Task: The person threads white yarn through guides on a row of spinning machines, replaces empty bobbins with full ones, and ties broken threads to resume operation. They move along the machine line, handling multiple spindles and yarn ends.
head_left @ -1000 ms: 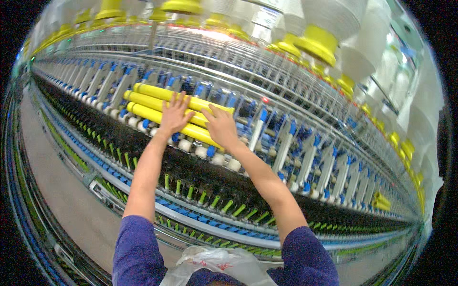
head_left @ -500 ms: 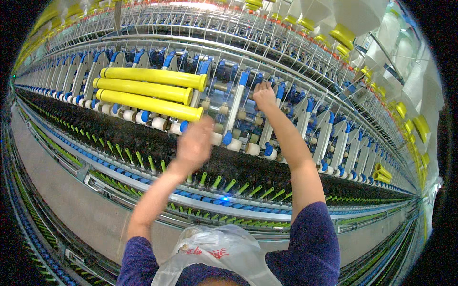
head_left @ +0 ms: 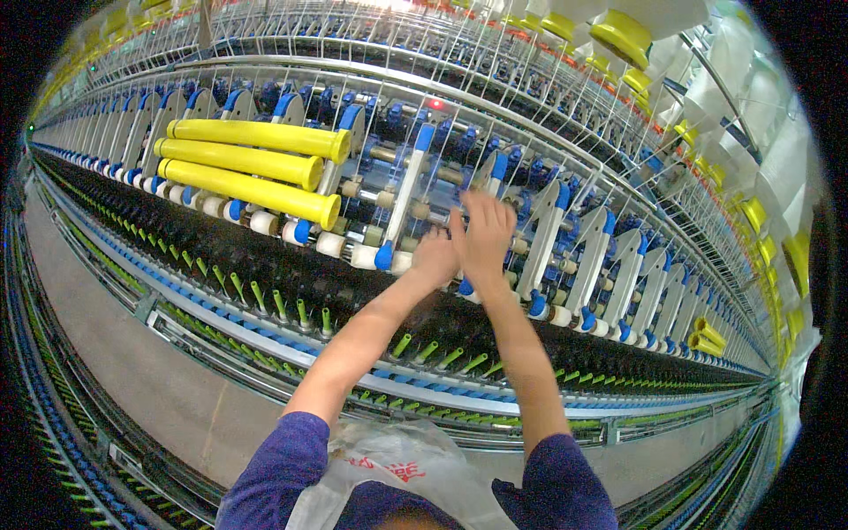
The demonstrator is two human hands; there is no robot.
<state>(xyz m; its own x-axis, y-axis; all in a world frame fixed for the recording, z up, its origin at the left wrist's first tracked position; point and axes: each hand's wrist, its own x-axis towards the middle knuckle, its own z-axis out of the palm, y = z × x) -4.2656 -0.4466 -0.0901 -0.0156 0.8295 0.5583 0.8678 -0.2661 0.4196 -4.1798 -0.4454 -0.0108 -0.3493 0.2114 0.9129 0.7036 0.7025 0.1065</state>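
My two hands are side by side over the rollers of a long spinning frame. My left hand (head_left: pixel 435 258) is at the front row of pale rollers (head_left: pixel 360 255), its fingers curled together; anything in them is hidden. Just to the right and higher, overlapping it, my right hand (head_left: pixel 484 237) reaches over the rollers with fingers bent and apart, slightly blurred, and no held thing showing. Left of both hands stands a white pressure arm (head_left: pixel 407 199) with blue ends. Another blue-topped arm (head_left: pixel 497 168) rises just behind my right hand.
Three long yellow tubes (head_left: pixel 252 168) lie across the arms at the left. Smaller yellow tubes (head_left: pixel 707 336) rest farther right. Green spindles (head_left: pixel 427 352) line the lower rail. White bobbins with yellow ends (head_left: pixel 621 37) hang at the upper right, above thin metal rods.
My left hand has moved right from beside the yellow tubes to the rollers. My right hand has come down beside it. The view has shifted a little to the right.
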